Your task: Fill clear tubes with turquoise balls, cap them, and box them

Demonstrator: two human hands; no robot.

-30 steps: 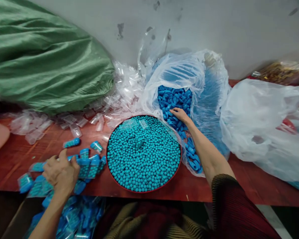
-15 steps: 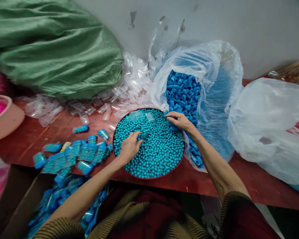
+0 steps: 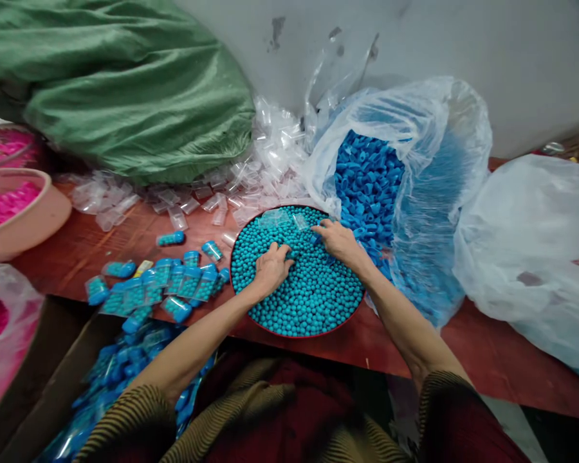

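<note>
A round red-rimmed tray [image 3: 299, 335] full of turquoise beads [image 3: 309, 299] sits in front of me. Over its left half my left hand [image 3: 273, 269] is closed, thumb and fingers around a small clear container [image 3: 292, 254] that barely shows against the beads. My right hand [image 3: 338, 243] hovers above the tray's right side, its fingers pinching a small blue cap [image 3: 315, 239]. Two clear empty containers [image 3: 300, 222] lie on the beads near the far rim. Behind my right hand, many blue caps [image 3: 367, 183] spill from an opened plastic bag [image 3: 429, 193].
Filled blue-capped containers [image 3: 174, 283] lie left of the tray, with more in a box [image 3: 120, 366] below the table edge. Loose clear containers [image 3: 270, 167] are heaped behind, beside a green sack [image 3: 139, 96]. A pink basin [image 3: 53, 212] stands left; a white bag [image 3: 535, 244] stands right.
My right hand has moved left from the caps at the bag's mouth to over the beads, carrying a blue cap towards my left hand. The whole view has shifted slightly.
</note>
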